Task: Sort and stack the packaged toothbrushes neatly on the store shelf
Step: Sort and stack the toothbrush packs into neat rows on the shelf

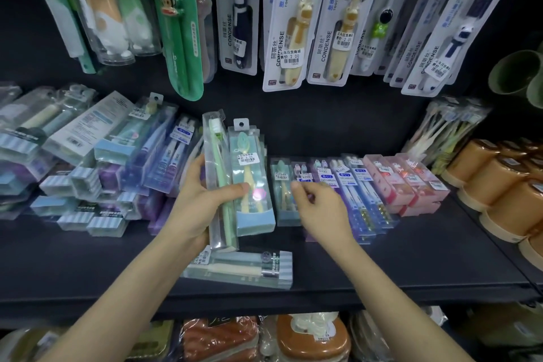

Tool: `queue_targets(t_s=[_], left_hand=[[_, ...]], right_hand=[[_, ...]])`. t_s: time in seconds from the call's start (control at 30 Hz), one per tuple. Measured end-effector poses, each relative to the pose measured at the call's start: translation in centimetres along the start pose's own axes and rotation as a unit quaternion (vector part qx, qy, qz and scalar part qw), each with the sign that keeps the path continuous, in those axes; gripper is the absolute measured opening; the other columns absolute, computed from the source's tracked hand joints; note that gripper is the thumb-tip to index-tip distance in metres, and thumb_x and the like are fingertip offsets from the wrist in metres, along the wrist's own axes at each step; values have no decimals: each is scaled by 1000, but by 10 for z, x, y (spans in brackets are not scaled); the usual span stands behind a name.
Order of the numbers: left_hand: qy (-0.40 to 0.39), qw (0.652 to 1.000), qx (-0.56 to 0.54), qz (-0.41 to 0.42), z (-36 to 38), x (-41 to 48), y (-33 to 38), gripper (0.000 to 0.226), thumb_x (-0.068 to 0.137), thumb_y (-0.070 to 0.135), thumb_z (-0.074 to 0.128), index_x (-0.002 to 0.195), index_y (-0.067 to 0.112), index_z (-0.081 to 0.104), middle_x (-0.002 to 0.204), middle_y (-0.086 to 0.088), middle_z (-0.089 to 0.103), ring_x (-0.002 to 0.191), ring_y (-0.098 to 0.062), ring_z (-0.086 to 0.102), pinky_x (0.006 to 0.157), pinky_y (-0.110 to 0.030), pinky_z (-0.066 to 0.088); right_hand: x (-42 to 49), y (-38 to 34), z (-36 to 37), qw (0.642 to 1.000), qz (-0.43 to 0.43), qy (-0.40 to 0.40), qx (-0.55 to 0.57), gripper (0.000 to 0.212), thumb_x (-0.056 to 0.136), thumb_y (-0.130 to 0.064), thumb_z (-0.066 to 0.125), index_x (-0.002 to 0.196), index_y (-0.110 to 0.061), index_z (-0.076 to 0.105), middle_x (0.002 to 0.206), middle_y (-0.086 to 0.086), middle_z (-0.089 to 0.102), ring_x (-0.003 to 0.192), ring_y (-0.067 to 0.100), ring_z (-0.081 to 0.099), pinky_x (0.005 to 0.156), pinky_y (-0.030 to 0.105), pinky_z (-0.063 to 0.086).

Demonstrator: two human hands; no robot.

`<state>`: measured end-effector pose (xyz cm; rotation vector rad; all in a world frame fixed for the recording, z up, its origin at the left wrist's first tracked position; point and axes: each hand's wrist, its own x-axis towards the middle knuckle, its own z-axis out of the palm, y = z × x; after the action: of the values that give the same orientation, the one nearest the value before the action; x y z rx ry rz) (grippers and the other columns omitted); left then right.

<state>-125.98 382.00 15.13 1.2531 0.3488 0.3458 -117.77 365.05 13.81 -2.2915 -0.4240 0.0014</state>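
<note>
Packs (283, 47) with "CONDENSE TOOTHBRUSH" lettering

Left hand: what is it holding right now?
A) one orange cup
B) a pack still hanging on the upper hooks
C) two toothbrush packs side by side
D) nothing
C: the left hand holds a clear pack with a green toothbrush and a teal-based pack together above the shelf, with its thumb laid across their fronts.
</note>
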Motion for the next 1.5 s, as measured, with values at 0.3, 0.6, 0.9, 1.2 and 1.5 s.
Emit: queue_targets(t_s=[0.3,0.6,0.9,1.2,1.5], left_hand=[[-10,999,49,-12,23,-1,-13,93,65,6,84,141,28,36,91,2,74,83,-18,72,83,-40,56],[8,997,-19,-79,6,4,4,51,89,40,59,135,26,44,99,-9,66,77,-23,71,60,-33,56],[-11,998,-49,-46,-21,9,14,42,94,16,53,135,25,48,114,-18,62,79,-30,72,59,-33,57],[17,998,-48,-32,-25,8,12,36,92,15,57,121,34,48,102,-10,68,75,-26,72,57,-34,57],[27,998,-38,-42,-22,10,6,41,92,19,60,124,38,42,88,4,73,78,-26,72,66,-39,59]], right_hand=[[-25,-8,-18,935,81,-37,345,23,84,-14,72,103,-26,67,77,-5,71,74,4,68,64,16,50],[34,19,5,990,103,36,91,31,86,-24,69,110,-5,68,91,2,67,83,17,61,76,27,46],[34,3,23,974,-51,85,-203,37,94,-43,53,113,-14,65,104,7,66,98,27,60,67,28,37],[45,-34,65,982,-34,1,-185,68,82,-65,56,130,-17,53,114,7,65,109,29,57,73,31,42],[47,-36,63,987,29,-41,-151,60,76,-69,60,102,-15,63,97,1,67,96,23,61,64,28,41]])
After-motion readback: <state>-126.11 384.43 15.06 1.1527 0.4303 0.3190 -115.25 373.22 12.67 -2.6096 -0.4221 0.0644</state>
